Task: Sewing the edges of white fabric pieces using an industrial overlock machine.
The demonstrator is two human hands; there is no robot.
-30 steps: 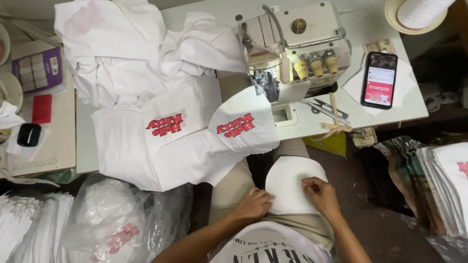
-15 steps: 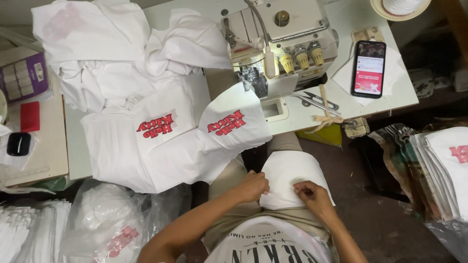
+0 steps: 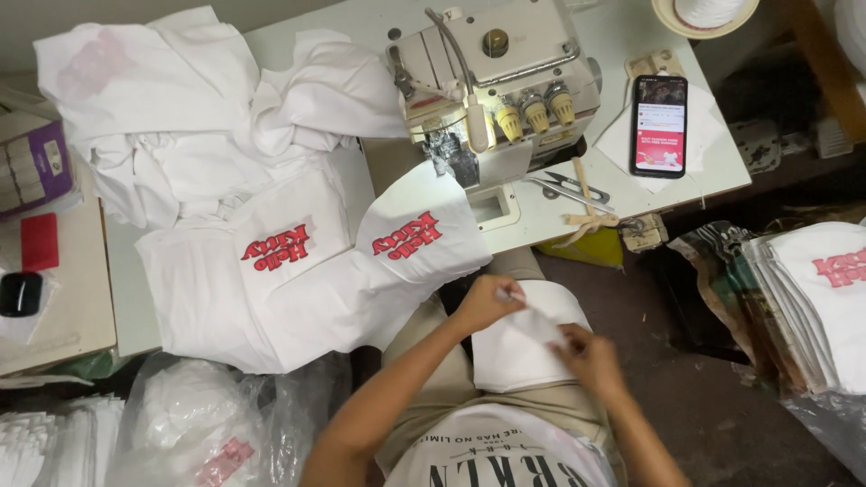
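I sit at a sewing table with a stack of white fabric pieces (image 3: 514, 356) on my lap. My left hand (image 3: 483, 302) pinches the upper left end of a thin white fabric piece (image 3: 534, 325) lifted off the stack. My right hand (image 3: 591, 356) grips the lower right end of the same piece. Just above my hands, white printed fabric pieces with red lettering (image 3: 410, 236) hang over the table edge. A cream overlock sewing machine (image 3: 492, 77) stands further up on the table.
A heap of white garments (image 3: 180, 117) covers the table's left half. A phone (image 3: 659, 124) and small scissors (image 3: 570, 189) lie right of the machine. Bagged white fabric (image 3: 189, 433) sits at lower left; another stack of printed pieces (image 3: 812, 302) lies at right.
Both hands have come up off the lap stack, and a thin white piece is now held stretched between them. The view has shifted slightly.
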